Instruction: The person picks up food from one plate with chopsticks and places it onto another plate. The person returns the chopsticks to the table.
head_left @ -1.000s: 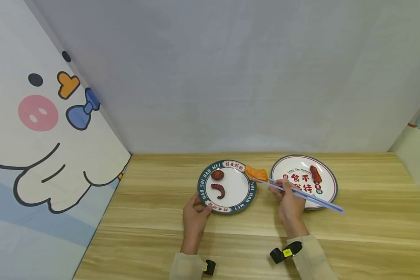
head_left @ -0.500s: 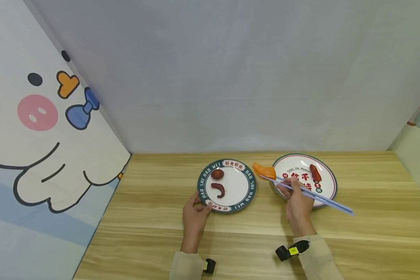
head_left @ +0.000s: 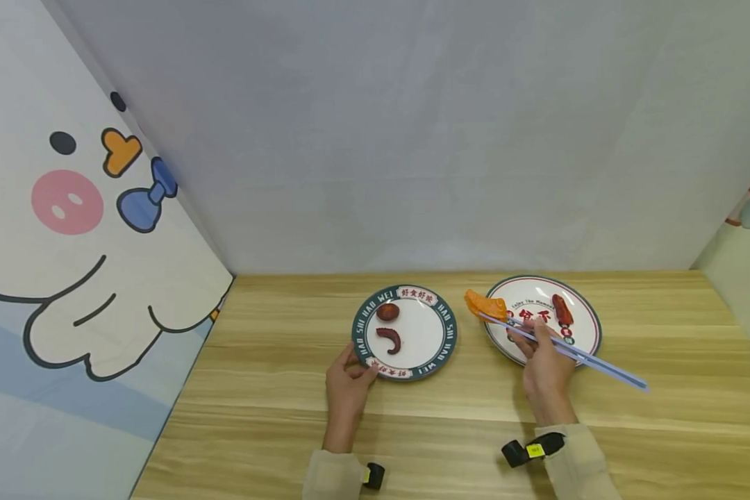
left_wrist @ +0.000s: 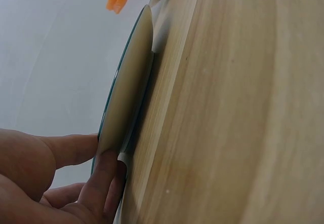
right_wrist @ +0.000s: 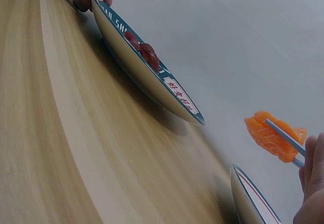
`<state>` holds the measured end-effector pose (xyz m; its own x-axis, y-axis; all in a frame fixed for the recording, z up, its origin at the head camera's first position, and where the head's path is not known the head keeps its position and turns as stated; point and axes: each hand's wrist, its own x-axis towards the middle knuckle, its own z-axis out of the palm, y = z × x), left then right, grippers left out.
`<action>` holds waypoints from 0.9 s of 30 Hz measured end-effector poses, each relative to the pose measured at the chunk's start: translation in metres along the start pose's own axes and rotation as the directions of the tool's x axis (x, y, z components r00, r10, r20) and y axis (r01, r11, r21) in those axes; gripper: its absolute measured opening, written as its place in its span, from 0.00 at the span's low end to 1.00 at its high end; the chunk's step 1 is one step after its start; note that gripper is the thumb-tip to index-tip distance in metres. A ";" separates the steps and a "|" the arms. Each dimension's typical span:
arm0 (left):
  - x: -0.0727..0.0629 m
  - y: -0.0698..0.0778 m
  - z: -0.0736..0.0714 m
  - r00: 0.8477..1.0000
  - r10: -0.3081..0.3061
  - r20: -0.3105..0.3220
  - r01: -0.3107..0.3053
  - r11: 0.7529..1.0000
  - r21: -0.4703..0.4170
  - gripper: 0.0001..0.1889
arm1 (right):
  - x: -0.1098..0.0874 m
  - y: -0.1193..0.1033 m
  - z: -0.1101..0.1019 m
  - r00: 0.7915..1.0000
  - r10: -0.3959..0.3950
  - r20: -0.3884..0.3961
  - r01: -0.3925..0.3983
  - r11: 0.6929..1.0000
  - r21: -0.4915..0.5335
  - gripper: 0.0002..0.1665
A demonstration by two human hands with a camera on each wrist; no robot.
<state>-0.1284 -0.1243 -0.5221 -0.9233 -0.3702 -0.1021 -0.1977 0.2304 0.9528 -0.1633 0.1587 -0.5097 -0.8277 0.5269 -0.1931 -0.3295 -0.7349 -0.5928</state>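
My right hand [head_left: 546,371] holds a pair of pale blue chopsticks [head_left: 606,366]. Between their tips is an orange piece of food like a salmon slice [head_left: 486,305], raised above the table and overlapping the left rim of the right plate [head_left: 590,347] in the head view. My left hand [head_left: 348,389] grips the near-left rim of the green-rimmed plate [head_left: 428,340], thumb on top and fingers beneath, as the left wrist view shows. On that plate lie a brown, egg-shaped piece [head_left: 387,312] and a curled dark red tentacle [head_left: 390,339].
A glossy red-brown piece of food [head_left: 562,310] lies on the right plate. Both plates stand on a wood-grain table [head_left: 275,361] near its back edge, where a pale grey cloth wall [head_left: 450,139] rises. A cartoon-printed panel [head_left: 69,278] borders the left side.
My right hand has carried the orange slice in the chopsticks rightward, away from the green-rimmed plate toward the right plate. The left hand and its plate stay in place.
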 end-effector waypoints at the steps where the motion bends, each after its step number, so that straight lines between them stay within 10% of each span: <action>1: 0.000 0.000 0.000 1.000 0.001 0.000 -0.001 1.000 0.000 0.35 | 0.001 -0.001 -0.001 1.000 0.000 0.002 0.000 1.000 0.016 0.09; 27: 0.001 -0.002 0.000 1.000 -0.002 0.006 0.002 1.000 -0.019 0.35 | 0.017 -0.028 -0.014 0.991 0.023 -0.133 -0.030 0.998 -0.050 0.16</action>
<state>-0.1288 -0.1249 -0.5239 -0.9248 -0.3656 -0.1055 -0.1931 0.2121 0.9580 -0.1618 0.1949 -0.5076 -0.7675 0.5617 -0.3089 -0.2812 -0.7281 -0.6252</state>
